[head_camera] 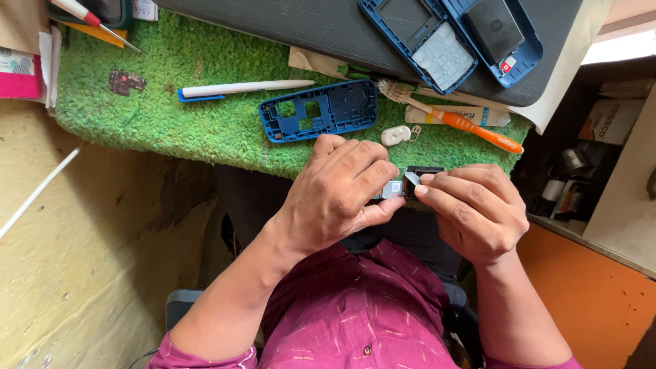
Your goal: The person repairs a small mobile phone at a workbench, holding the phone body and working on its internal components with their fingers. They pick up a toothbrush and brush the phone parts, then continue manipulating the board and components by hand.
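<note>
Both hands meet just below the green mat (171, 109), left hand (338, 195) pinching the small phone part (410, 183), right hand (471, 208) closed around it; steady, gentle fingertip pressure seems wisest.

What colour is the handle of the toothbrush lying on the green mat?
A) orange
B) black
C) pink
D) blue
A: the toothbrush lying on the green mat, just above the person's right hand, has a bright orange handle with worn pale bristles at its left end.
</note>
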`<control>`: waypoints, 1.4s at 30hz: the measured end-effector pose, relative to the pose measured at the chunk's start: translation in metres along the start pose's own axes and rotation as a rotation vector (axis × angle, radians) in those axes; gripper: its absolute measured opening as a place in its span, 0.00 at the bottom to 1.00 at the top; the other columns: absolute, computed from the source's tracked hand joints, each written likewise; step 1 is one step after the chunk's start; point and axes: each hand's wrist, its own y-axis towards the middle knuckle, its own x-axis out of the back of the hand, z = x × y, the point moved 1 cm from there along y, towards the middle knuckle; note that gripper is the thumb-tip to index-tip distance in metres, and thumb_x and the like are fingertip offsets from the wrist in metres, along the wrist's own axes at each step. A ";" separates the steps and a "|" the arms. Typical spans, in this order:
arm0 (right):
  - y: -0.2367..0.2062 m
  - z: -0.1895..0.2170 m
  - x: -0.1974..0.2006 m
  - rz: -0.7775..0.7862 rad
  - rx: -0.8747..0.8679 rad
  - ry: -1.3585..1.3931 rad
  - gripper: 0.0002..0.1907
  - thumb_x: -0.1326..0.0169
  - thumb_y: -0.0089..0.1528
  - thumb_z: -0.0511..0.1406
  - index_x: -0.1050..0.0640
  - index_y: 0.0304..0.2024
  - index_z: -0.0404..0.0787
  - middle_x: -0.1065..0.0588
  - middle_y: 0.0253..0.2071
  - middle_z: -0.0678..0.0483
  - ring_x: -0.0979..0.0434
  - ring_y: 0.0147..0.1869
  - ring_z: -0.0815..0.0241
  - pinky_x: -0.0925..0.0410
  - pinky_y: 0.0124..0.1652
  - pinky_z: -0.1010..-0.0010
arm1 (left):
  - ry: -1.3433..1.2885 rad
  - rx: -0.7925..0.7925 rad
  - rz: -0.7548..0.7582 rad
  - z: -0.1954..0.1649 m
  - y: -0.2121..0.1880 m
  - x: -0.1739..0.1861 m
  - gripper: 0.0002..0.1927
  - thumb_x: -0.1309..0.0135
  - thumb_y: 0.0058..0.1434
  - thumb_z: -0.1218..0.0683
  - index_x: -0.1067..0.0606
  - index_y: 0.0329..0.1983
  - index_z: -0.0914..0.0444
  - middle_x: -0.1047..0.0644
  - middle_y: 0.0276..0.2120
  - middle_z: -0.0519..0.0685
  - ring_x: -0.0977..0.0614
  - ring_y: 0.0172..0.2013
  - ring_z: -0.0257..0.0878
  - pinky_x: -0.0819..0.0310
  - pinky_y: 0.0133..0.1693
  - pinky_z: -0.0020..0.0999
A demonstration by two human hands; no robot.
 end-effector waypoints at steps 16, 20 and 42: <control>0.000 0.001 0.000 0.020 -0.006 -0.015 0.09 0.35 0.58 0.24 0.17 0.39 0.37 0.19 0.39 0.50 0.19 0.42 0.54 0.27 0.43 0.64 | -0.004 0.000 0.003 -0.001 0.000 0.001 0.19 0.32 0.57 0.52 0.26 0.47 0.61 0.25 0.46 0.49 0.21 0.46 0.44 0.36 0.53 0.42; 0.001 0.001 0.000 0.005 0.002 -0.005 0.08 0.35 0.58 0.24 0.17 0.39 0.37 0.20 0.38 0.51 0.19 0.42 0.54 0.27 0.43 0.64 | 0.003 0.001 0.006 -0.001 0.000 0.001 0.19 0.31 0.57 0.52 0.26 0.47 0.61 0.25 0.45 0.49 0.21 0.45 0.43 0.36 0.53 0.41; 0.000 0.001 0.000 0.003 -0.001 -0.014 0.08 0.35 0.58 0.25 0.17 0.39 0.38 0.19 0.39 0.52 0.19 0.43 0.55 0.27 0.44 0.64 | 0.000 -0.002 0.004 -0.001 0.000 0.000 0.19 0.31 0.57 0.52 0.26 0.47 0.61 0.25 0.45 0.49 0.21 0.45 0.44 0.36 0.53 0.41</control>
